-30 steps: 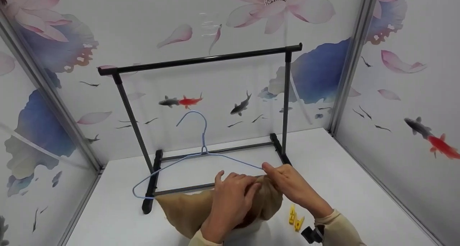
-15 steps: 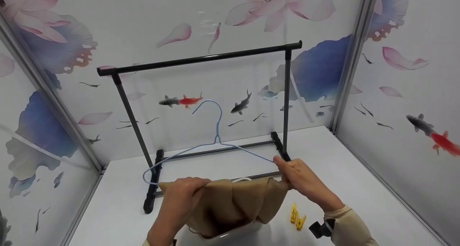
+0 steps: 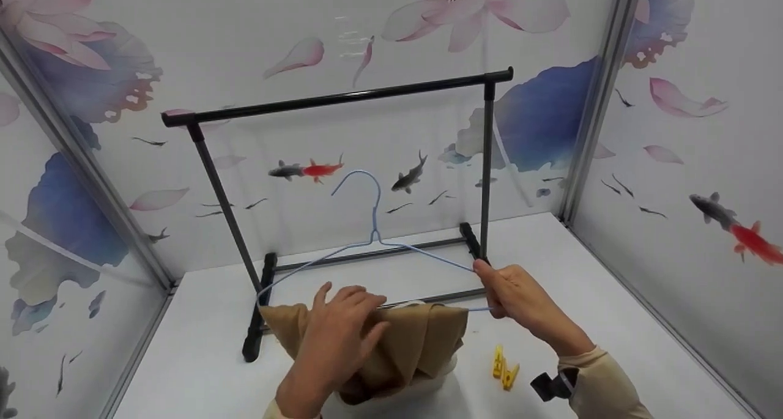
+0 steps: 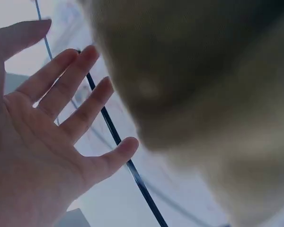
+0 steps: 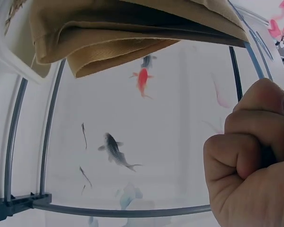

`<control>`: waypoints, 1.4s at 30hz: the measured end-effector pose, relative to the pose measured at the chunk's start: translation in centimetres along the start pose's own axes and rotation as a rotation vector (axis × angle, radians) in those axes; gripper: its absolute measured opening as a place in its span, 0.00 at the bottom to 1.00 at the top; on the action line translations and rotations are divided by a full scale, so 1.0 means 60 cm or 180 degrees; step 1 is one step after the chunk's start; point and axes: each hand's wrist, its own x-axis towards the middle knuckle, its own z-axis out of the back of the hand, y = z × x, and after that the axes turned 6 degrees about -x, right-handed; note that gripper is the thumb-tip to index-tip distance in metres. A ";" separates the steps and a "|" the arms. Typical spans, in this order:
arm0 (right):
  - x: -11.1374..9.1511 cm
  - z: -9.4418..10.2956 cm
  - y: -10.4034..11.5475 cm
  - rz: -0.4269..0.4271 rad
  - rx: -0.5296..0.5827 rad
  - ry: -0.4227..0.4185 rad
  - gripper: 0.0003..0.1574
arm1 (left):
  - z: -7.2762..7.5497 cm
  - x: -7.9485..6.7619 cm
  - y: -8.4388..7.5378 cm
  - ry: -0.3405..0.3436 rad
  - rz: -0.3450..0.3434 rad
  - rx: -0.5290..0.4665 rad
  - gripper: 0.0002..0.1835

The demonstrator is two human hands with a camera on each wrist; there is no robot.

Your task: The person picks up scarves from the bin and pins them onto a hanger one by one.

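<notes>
A blue wire hanger stands upright in the head view, its right end gripped by my right hand. Over the hanger's lower bar hangs a brown cloth, bunched in folds toward the left; bare bar shows between it and my right fist. My left hand lies in front of the cloth, fingertips near its top edge. In the left wrist view that hand's fingers are spread, beside the blurred cloth. The right wrist view shows curled fingers around the hanger's end, the cloth's underside above left.
A black garment rack stands behind the hanger on the white table. Below the cloth is a white container, mostly hidden. Yellow clothespins lie to the right. Printed panels enclose the table at back and sides.
The hanger and right hand have moved right and up. My left hand went left along the cloth, then back rightward with fingers loosened. The cloth's right edge has shifted away from my right hand.
</notes>
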 end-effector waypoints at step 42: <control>-0.001 -0.006 0.012 0.0022 0.0071 0.0096 0.44 | -0.015 -0.008 0.023 -0.0122 -0.0036 -0.0475 0.20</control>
